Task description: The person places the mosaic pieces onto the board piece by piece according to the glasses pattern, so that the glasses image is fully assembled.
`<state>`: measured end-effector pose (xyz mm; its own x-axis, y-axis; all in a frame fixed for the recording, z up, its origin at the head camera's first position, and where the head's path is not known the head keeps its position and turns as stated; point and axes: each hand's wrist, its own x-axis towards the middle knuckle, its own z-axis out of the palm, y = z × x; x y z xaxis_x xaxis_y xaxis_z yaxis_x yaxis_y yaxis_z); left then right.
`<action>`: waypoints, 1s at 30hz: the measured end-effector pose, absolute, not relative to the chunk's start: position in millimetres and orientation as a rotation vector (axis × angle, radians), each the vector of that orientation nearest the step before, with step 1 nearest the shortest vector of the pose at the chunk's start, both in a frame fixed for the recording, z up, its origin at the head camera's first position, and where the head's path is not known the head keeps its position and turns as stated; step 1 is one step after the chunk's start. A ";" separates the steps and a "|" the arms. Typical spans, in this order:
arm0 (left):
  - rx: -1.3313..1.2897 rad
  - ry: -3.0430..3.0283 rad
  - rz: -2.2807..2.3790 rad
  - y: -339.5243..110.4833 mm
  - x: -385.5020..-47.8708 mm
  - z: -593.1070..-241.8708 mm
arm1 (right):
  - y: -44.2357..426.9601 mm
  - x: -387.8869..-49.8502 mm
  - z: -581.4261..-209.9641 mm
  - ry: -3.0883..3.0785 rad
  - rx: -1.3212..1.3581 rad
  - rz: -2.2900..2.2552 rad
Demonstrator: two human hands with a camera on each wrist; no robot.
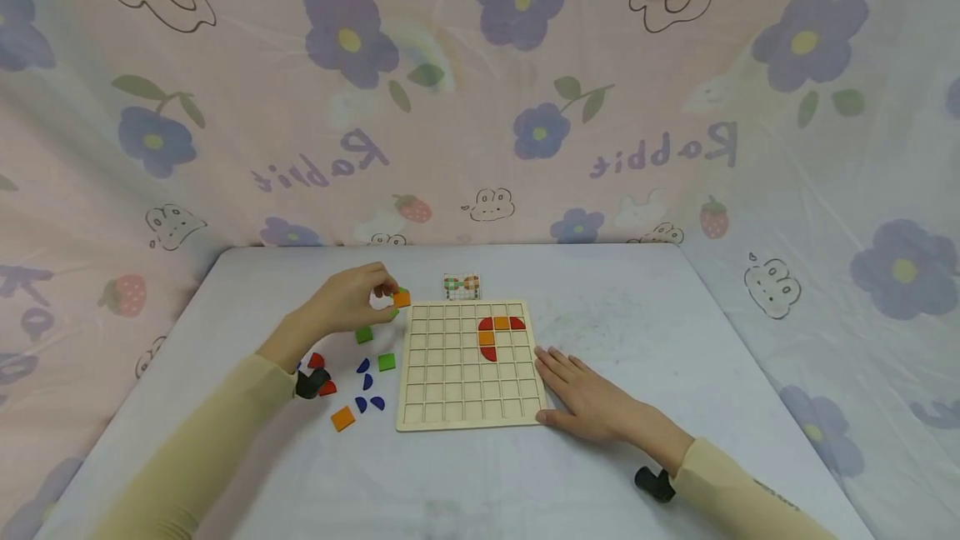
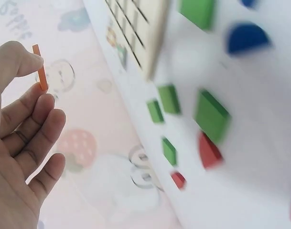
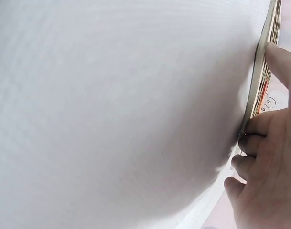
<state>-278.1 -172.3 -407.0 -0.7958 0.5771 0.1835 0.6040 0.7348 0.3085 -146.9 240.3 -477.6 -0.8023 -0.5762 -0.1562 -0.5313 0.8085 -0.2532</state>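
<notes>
My left hand [image 1: 351,298] pinches an orange square tile [image 1: 402,298] between thumb and forefinger, above the table by the upper left corner of a wooden grid board [image 1: 442,413]. In the left wrist view the tile [image 2: 40,69] is seen edge-on, with the other fingers loosely bent. My right hand [image 1: 592,402] rests at the board's right edge, thumb and fingertips touching it, fingers extended. Toward the board's upper right, red rounded pieces [image 1: 489,353] and orange squares [image 1: 487,338] sit in grid cells.
A small pattern card [image 1: 461,286] lies behind the board. Left of it are scattered green tiles [image 1: 386,362], blue half-round pieces [image 1: 367,382], red pieces [image 1: 317,361] and a loose orange square [image 1: 342,419]. A printed cloth [image 1: 465,107] hangs behind the white table [image 1: 480,490].
</notes>
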 end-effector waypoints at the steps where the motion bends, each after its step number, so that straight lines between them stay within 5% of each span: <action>1: -0.996 -2.846 -0.549 -166.9 -278.7 -405.5 | 240.2 -147.0 -477.6 2.769 -0.862 -0.292; 30: -1.420 -2.793 -0.428 -46.5 -269.9 -432.3 | 240.7 -146.7 -476.0 2.762 -0.876 -0.284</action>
<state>-269.9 -46.5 -432.3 -0.5965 0.7960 0.1028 0.7903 0.5601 0.2484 -146.7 240.7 -476.0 -0.7948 -0.5857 -0.1587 -0.5412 0.8025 -0.2512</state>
